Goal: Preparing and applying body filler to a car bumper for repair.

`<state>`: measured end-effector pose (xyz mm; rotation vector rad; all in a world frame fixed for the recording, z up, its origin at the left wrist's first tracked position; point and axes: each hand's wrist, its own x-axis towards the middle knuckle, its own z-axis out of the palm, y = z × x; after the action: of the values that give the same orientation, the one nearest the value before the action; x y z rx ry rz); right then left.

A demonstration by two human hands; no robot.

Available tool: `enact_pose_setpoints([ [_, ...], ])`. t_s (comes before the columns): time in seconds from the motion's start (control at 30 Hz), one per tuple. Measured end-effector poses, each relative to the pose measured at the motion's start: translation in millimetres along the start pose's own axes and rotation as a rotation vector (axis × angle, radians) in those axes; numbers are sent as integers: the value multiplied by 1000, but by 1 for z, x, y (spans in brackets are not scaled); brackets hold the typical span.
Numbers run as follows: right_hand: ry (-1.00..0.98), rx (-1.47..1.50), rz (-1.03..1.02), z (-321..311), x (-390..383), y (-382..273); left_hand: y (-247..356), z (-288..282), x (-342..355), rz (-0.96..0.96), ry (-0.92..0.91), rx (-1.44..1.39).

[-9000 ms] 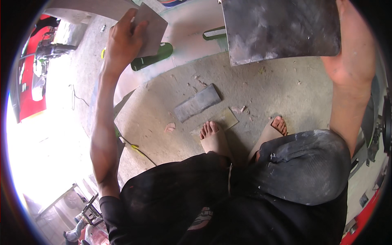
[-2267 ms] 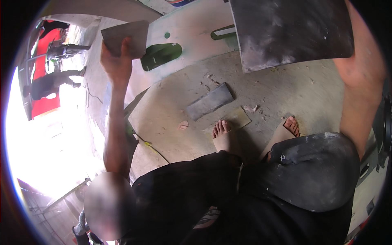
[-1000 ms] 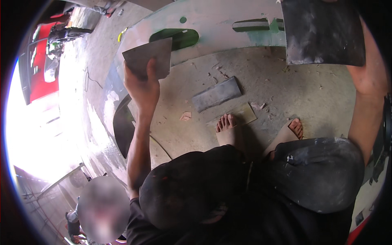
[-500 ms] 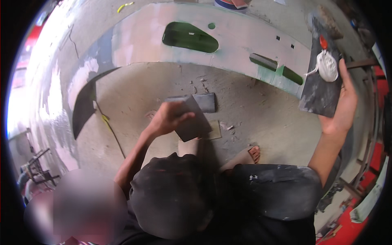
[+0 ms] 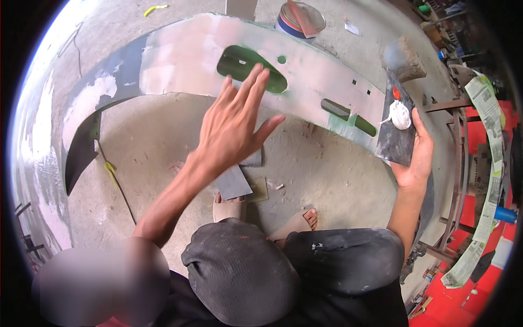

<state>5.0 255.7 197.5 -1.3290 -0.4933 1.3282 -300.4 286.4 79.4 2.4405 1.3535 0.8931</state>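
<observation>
My left hand [image 5: 234,122] is open, fingers stretched out, over the near edge of a long curved bumper [image 5: 180,57] with pinkish-white filler patches. Whether it touches the bumper, I cannot tell. Behind the fingers lies a green-edged opening [image 5: 231,60]. At the bumper's right end, my right hand [image 5: 417,158] grips a dark flat mixing board [image 5: 395,147] by its near right edge. On the board sit a mound of white putty [image 5: 400,116] and a red-orange dab [image 5: 396,94]. A grey rectangular sheet [image 5: 233,182] lies by my left foot.
A round tin [image 5: 291,27] with a reddish flat piece across it stands beyond the bumper. A dusty block [image 5: 403,57] is near the board. Paper-masked strips [image 5: 485,158] and metal framing [image 5: 457,163] rise at the right. My knees in dark trousers [image 5: 343,256] fill the front.
My left hand has let go of the dark rectangular sheet and moved up and forward, fingers spreading over the bumper. The view has shifted; my right hand still holds the board.
</observation>
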Motion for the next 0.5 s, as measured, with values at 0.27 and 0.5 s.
enact_pose_setpoints([
  [0.27,-18,0,-16,16,-3,2,1,59,47,153,-80,214],
  [0.5,-19,7,-1,11,1,6,-13,59,48,142,-89,196],
])
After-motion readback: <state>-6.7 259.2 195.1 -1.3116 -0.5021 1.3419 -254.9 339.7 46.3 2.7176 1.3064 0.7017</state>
